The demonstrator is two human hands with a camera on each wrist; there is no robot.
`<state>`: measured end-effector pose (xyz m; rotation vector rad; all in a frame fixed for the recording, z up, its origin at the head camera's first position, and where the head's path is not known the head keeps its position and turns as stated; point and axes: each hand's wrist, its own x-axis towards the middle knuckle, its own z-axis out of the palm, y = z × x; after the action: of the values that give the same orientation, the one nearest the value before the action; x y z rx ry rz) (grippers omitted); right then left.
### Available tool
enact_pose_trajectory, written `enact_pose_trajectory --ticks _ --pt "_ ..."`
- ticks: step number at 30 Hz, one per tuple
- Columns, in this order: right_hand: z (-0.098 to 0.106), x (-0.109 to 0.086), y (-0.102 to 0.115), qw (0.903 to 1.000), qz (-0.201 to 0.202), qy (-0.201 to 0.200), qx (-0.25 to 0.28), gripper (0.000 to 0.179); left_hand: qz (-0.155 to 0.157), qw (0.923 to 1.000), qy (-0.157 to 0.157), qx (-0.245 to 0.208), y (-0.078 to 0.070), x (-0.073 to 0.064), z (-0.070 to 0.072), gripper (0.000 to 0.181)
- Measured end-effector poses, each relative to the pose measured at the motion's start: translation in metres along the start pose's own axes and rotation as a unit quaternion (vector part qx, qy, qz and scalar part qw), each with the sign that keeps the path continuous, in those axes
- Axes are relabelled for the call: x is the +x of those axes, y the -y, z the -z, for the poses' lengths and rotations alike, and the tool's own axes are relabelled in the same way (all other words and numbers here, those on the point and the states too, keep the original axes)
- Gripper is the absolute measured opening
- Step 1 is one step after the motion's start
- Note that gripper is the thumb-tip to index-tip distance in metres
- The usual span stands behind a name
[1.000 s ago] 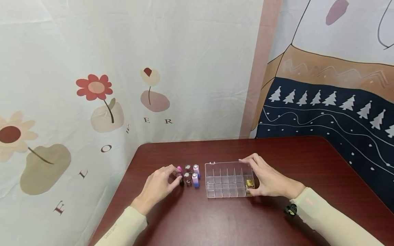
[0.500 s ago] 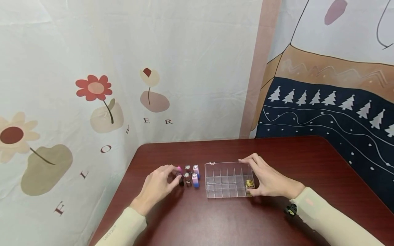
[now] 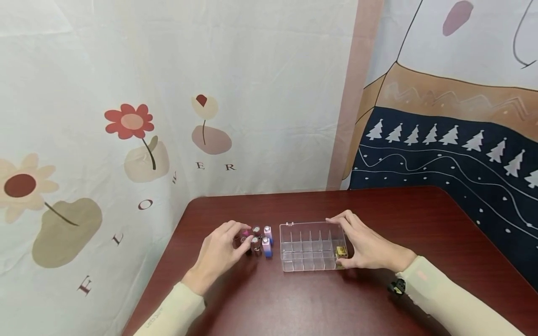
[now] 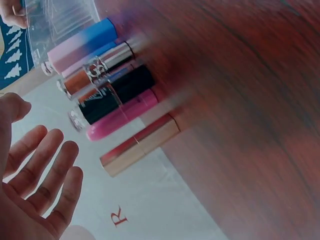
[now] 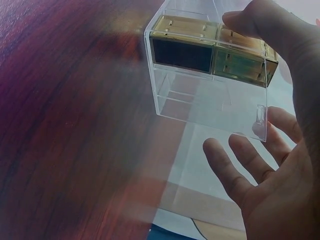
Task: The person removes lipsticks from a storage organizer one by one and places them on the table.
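Several lipstick tubes stand in a cluster on the table left of the clear compartment box (image 3: pixel 313 269). They include pink-and-blue tubes (image 3: pixel 267 247), a brown-and-silver tube (image 4: pixel 77 84), a black tube (image 4: pixel 135 82), a bright pink tube (image 4: pixel 125 117) and a red-and-gold tube (image 4: pixel 140 145). Beside and partly over the cluster is my left hand (image 3: pixel 218 247), fingers loosely bent and holding nothing; the left wrist view shows it apart from the tubes. My right hand (image 3: pixel 365 242) grips the box's right end, thumb in front and fingers behind. Gold lipstick tubes (image 5: pixel 182 52) stand in compartments at that end.
A dark red wooden table (image 3: pixel 311 303) carries everything. Behind it hangs a pale flower-printed curtain (image 3: pixel 273 116), with a navy tree-patterned cloth (image 3: pixel 428 158) at the right. A dark wrist device (image 3: pixel 396 287) shows by the right sleeve.
My left hand has shifted slightly to the right, its thumb now in front of the brown tube's edge. The right hand and the box have stayed in place.
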<state>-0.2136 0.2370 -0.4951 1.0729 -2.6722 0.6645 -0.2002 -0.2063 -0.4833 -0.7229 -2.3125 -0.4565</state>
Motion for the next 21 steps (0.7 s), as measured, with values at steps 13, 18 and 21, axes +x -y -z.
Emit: enact_pose_trajectory --ticks 13,18,21 --pt "0.005 -0.002 -0.001 0.9997 0.019 0.004 -0.011 0.111 -0.043 0.9985 -0.011 -0.031 -0.027 0.021 -0.010 0.024" --pt "0.009 -0.004 0.001 0.9997 0.013 0.018 -0.003 0.112 -0.053 0.9976 -0.012 -0.042 -0.038 0.028 -0.015 0.025" --pt "0.012 -0.005 0.001 0.9997 0.008 0.022 0.006 0.112 -0.058 0.9973 -0.014 -0.042 -0.044 0.033 -0.018 0.026"
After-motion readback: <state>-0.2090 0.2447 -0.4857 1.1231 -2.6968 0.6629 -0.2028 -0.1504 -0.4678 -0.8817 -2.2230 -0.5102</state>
